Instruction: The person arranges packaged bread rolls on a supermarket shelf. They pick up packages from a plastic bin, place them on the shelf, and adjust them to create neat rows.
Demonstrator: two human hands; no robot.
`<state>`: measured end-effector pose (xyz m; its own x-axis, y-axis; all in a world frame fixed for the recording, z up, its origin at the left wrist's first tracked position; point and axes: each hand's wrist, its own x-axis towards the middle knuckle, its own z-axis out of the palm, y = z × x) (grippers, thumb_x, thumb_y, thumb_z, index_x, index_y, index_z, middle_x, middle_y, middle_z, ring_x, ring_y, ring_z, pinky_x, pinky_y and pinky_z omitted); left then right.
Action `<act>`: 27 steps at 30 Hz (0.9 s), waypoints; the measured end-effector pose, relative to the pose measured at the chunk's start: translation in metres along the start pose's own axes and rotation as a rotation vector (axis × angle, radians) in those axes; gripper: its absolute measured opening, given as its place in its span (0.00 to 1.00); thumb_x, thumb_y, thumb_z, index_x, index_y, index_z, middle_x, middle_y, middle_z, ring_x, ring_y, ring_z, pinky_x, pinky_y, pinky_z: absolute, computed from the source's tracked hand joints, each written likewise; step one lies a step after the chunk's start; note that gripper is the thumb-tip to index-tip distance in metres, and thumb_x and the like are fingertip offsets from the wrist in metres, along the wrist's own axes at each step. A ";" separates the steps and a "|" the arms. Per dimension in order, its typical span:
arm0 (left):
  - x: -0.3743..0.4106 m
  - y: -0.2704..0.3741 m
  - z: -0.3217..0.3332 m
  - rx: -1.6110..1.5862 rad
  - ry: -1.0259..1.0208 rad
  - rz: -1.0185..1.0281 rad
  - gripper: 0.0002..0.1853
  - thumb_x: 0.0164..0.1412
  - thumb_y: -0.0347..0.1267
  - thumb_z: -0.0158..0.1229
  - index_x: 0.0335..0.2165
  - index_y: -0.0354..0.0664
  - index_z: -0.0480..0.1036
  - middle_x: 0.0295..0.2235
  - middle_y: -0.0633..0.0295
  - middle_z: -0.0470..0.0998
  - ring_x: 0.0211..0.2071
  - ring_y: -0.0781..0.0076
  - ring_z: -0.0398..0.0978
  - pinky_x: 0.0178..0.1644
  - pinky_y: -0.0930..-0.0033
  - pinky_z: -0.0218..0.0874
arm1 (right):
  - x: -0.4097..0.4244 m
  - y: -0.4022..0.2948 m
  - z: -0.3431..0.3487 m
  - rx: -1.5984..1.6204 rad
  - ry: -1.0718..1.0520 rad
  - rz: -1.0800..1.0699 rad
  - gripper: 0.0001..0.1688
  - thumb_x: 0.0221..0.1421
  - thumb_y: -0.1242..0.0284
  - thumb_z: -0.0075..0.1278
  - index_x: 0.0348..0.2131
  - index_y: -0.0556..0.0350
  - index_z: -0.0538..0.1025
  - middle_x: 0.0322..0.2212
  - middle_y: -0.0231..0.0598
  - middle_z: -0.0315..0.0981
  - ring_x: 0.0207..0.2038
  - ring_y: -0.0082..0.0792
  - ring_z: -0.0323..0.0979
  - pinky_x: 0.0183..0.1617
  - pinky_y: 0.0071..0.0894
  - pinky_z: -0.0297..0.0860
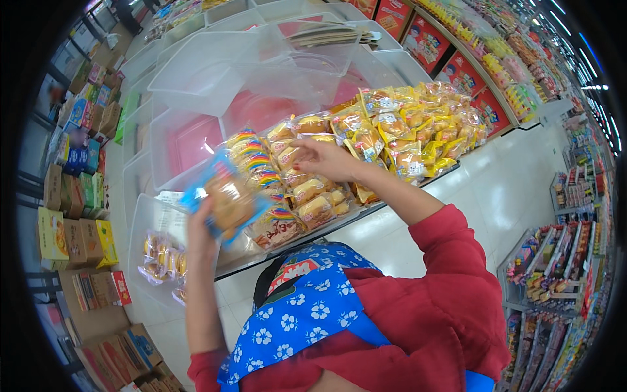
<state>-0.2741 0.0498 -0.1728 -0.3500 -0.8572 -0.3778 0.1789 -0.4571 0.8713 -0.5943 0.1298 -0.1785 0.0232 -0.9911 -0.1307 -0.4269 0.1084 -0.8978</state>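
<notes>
My left hand holds a blue-edged clear packet of baked goods, blurred, over the left part of the display. Rainbow-printed packets stand in a row just right of it. My right hand hovers over or touches a row of wrapped cream-coloured cakes; its fingers are bent and apart, with nothing seen between them. Yellow-edged bread packets are heaped farther right. At the lower left, a clear plastic bin holds small wrapped cakes and a printed paper.
Clear plastic bins with pink bases lie beyond the packets, with flat cardboard pieces on top. Cardboard boxes line the left side. Snack shelves stand at the right across the tiled floor.
</notes>
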 end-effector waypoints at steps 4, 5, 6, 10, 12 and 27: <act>0.040 -0.043 0.097 -0.205 -0.001 0.067 0.20 0.62 0.31 0.52 0.51 0.38 0.63 0.45 0.59 0.72 0.47 0.67 0.71 0.50 0.62 0.66 | 0.007 -0.030 0.021 0.371 -0.062 0.057 0.40 0.53 0.65 0.58 0.60 0.57 0.59 0.44 0.41 0.72 0.46 0.32 0.71 0.48 0.30 0.70; 0.047 -0.045 0.111 -0.193 -0.031 0.062 0.20 0.63 0.31 0.51 0.51 0.37 0.62 0.46 0.58 0.72 0.46 0.66 0.71 0.50 0.62 0.65 | 0.018 -0.015 0.015 0.345 0.038 0.044 0.41 0.53 0.65 0.58 0.60 0.57 0.59 0.44 0.41 0.72 0.45 0.31 0.71 0.47 0.29 0.70; 0.052 -0.044 0.119 -0.178 -0.053 0.061 0.20 0.63 0.31 0.51 0.52 0.37 0.62 0.46 0.57 0.71 0.46 0.65 0.72 0.49 0.62 0.65 | 0.027 -0.017 0.007 0.322 0.132 0.025 0.41 0.52 0.65 0.59 0.60 0.57 0.60 0.43 0.42 0.72 0.45 0.30 0.72 0.47 0.28 0.70; 0.065 -0.058 0.112 0.111 -0.166 -0.110 0.25 0.63 0.31 0.50 0.56 0.35 0.56 0.46 0.54 0.70 0.46 0.63 0.71 0.49 0.62 0.64 | 0.066 0.013 -0.020 -0.177 0.161 -0.115 0.38 0.47 0.66 0.60 0.56 0.55 0.66 0.43 0.45 0.75 0.42 0.35 0.74 0.45 0.33 0.69; 0.043 -0.050 0.122 0.107 -0.175 -0.140 0.32 0.62 0.29 0.50 0.61 0.35 0.48 0.45 0.52 0.69 0.46 0.61 0.72 0.50 0.63 0.63 | 0.082 0.030 -0.020 -0.375 0.259 -0.073 0.32 0.49 0.63 0.57 0.52 0.56 0.69 0.40 0.47 0.76 0.41 0.42 0.74 0.45 0.41 0.68; -0.018 -0.036 -0.051 0.392 0.186 0.359 0.25 0.57 0.22 0.52 0.54 0.45 0.62 0.42 0.60 0.73 0.43 0.72 0.70 0.47 0.72 0.63 | 0.082 -0.018 0.005 -0.652 0.054 -0.246 0.61 0.23 0.70 0.68 0.60 0.46 0.57 0.54 0.47 0.60 0.58 0.52 0.56 0.60 0.48 0.54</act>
<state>-0.2270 0.0696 -0.2138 -0.1555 -0.9864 -0.0538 -0.1109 -0.0367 0.9932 -0.5799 0.0472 -0.1756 0.1507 -0.9853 0.0800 -0.8711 -0.1706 -0.4606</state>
